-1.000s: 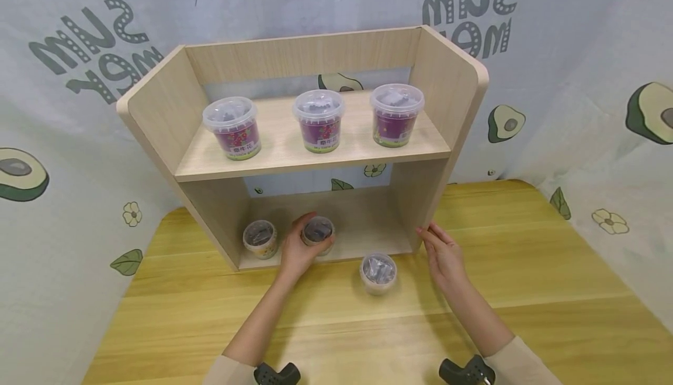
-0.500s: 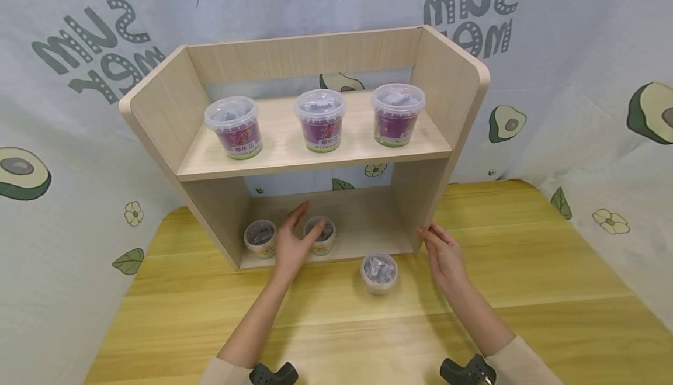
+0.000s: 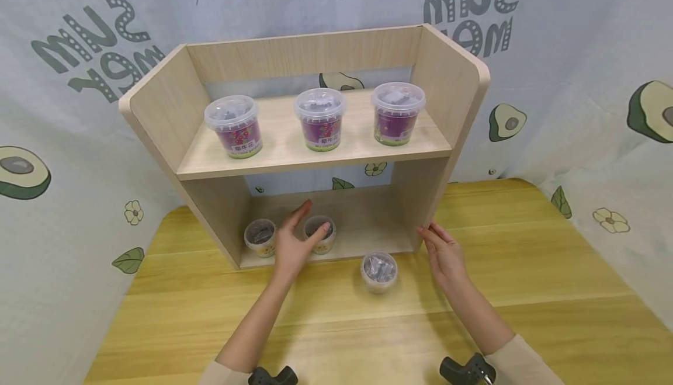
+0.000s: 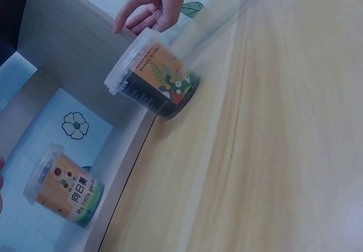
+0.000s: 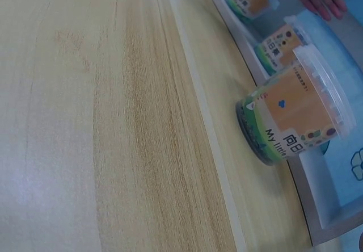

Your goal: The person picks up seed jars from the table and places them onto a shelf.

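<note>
My left hand (image 3: 292, 245) is held in the lower compartment, its fingers and thumb spread and the thumb overlapping the rim of the middle lidded tub (image 3: 319, 243) in the head view. Another tub (image 3: 260, 239) stands to the left of that hand, by the left side panel. Both have orange, white and green labels, as the right wrist view shows on the middle tub (image 5: 279, 49). A third such tub (image 3: 378, 273) stands upright on the table before the shelf. My right hand (image 3: 444, 256) grips the front edge of the right side panel of the wooden shelf (image 3: 439, 198).
Three purple-labelled tubs, left (image 3: 239, 134), middle (image 3: 321, 125) and right (image 3: 396, 119), stand in a row on the upper board. The shelf stands on a wooden table (image 3: 526, 268) against a printed cloth (image 3: 578, 157).
The left hand has let go of the middle tub, drawn slightly left and spread its fingers. That tub stays on the lower board. The right hand has kept its place.
</note>
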`<state>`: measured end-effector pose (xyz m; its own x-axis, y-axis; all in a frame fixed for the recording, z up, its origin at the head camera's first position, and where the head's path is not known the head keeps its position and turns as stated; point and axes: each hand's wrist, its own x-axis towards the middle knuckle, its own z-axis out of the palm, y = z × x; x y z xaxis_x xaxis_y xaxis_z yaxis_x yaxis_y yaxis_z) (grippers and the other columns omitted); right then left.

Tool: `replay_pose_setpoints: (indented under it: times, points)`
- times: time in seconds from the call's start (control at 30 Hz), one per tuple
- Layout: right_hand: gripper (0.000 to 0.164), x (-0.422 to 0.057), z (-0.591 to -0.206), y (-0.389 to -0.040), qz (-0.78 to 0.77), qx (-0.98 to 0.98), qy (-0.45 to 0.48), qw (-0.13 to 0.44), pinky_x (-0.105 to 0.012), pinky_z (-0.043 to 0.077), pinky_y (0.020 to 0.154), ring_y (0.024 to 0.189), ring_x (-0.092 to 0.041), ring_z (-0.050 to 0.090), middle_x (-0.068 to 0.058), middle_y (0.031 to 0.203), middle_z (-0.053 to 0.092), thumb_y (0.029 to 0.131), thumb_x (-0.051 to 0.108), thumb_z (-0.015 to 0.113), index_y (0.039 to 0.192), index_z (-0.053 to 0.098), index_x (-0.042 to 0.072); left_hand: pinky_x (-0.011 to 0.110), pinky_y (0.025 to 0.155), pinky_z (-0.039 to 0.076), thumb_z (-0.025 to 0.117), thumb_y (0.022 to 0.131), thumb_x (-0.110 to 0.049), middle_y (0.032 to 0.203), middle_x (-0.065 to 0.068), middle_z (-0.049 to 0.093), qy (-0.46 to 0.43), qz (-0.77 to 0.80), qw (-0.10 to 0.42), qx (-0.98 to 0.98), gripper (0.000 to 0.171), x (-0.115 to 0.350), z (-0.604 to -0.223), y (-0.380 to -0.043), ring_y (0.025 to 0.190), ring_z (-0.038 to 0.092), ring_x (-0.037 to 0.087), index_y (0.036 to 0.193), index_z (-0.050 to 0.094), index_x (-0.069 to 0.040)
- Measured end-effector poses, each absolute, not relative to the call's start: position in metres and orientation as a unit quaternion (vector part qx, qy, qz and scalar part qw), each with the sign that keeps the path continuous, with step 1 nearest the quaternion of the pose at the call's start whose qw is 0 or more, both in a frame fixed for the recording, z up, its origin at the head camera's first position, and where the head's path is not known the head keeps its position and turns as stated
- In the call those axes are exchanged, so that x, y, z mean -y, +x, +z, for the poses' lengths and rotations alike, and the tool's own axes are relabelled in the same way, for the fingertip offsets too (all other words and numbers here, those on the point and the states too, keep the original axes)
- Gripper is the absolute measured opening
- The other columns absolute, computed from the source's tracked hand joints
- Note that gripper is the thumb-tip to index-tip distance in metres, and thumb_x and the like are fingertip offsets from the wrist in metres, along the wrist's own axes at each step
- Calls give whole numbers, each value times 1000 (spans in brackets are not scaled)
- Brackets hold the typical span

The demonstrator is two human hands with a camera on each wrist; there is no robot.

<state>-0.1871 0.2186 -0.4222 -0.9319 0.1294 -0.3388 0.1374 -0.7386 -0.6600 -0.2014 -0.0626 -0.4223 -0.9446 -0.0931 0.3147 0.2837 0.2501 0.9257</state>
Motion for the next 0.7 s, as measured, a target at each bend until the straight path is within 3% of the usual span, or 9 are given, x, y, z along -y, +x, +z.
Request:
replay_pose_setpoints:
  times: [0.17, 0.4, 0.7]
  points:
    - [29, -219, -422, -188, -912, -362, 193, 7, -16, 35, 100, 102, -4, 55, 7, 99, 63, 84, -11, 56, 81, 71, 14, 47, 105, 32, 76, 76, -28, 128, 3, 56, -70, -614, 134, 775, 57, 56, -429, -194, 123, 46, 21, 128, 55, -20]
    - [30, -218, -421, -187, -911, -364, 193, 6, -15, 38, 97, 98, -4, 58, 7, 95, 66, 84, -12, 55, 81, 71, 14, 49, 104, 33, 76, 75, -34, 129, 1, 55, -94, -607, 99, 783, 60, 41, -439, -182, 122, 47, 22, 128, 54, -16]
    - [30, -218, -420, -187, -912, -358, 200, 8, -15, 40, 96, 98, -4, 58, 7, 95, 66, 84, -12, 55, 81, 71, 13, 50, 97, 40, 77, 73, -32, 129, -1, 55, -142, -565, 120, 804, 60, 26, -445, -172, 119, 49, 23, 127, 55, -18]
